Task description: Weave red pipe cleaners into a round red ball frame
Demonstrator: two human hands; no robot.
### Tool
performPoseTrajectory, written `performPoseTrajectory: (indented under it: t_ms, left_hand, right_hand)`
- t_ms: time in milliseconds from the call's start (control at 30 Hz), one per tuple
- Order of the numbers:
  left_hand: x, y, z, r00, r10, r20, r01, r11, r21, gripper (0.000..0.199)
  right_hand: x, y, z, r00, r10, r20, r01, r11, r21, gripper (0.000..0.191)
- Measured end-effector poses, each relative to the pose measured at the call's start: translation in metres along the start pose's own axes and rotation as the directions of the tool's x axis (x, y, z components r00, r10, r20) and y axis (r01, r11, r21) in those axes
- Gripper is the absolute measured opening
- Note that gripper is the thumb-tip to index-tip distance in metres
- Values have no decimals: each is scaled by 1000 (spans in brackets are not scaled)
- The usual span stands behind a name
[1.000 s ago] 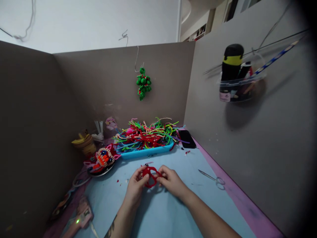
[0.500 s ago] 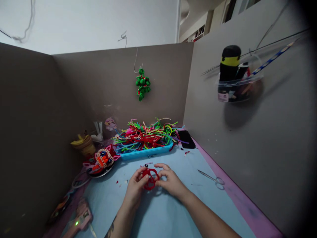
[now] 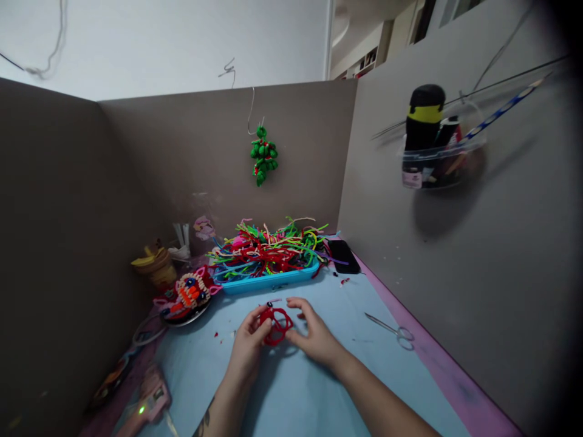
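Pinched between the thumb and fingers of my left hand (image 3: 249,341) is a red looped pipe-cleaner piece (image 3: 283,326), held over the light blue table covering (image 3: 300,388). A small dark bit and a thin pinkish strand show at its top. My right hand (image 3: 314,332) is just to the right of the loops, its thumb and index finger spread apart. The thumb tip is very near the loops' right edge; whether it touches them I cannot tell.
Behind my hands stands a blue tray (image 3: 268,282) heaped with colourful pipe cleaners. Scissors (image 3: 389,328) and a phone (image 3: 343,256) lie right. At left are a plate of finished figures (image 3: 189,294) and a pink glue gun (image 3: 152,397) with a green light.
My right thumb and fingers have opened wider and moved slightly away from the red loops. My left hand keeps its hold, nearly unmoved.
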State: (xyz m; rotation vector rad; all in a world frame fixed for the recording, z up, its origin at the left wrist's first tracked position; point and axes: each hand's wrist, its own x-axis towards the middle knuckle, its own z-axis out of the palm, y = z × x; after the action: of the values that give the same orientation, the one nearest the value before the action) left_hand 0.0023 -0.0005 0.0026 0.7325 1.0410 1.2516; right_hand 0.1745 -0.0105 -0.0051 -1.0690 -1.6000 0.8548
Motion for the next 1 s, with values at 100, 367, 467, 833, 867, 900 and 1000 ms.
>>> performPoseTrajectory:
  t_ms: [100,367,467,833,867,900,1000]
  left_hand:
    - [0,1,1,996,56,-62,-55,998,15,58]
    - [2,-2,-4,986,127,-103,-121,990,67,52]
    - [1,-1,-2,988,125,-87,-117,989,84,52]
    - [-1,-2,0,994,106,0,-106,994,30,52]
    - [-1,-2,1,994,107,3,-107,994,27,52]
    - [-1,-3,1,994,110,5,-111,994,26,52]
    - [0,-5,-1,992,129,10,-129,991,33,52]
  right_hand:
    - [-5,-5,2,983,-137,-122,117,981,-157,19]
    - [1,7,20,953,248,-174,-229,966,121,19]
    - [5,11,19,958,279,-66,-259,942,215,17]
    - [9,13,10,983,183,-30,-168,948,270,17]
    - [9,14,10,983,181,-19,-170,952,253,15]
    - [8,15,11,984,178,-20,-170,961,219,13]
    - [5,14,15,987,124,-98,-119,991,59,2]
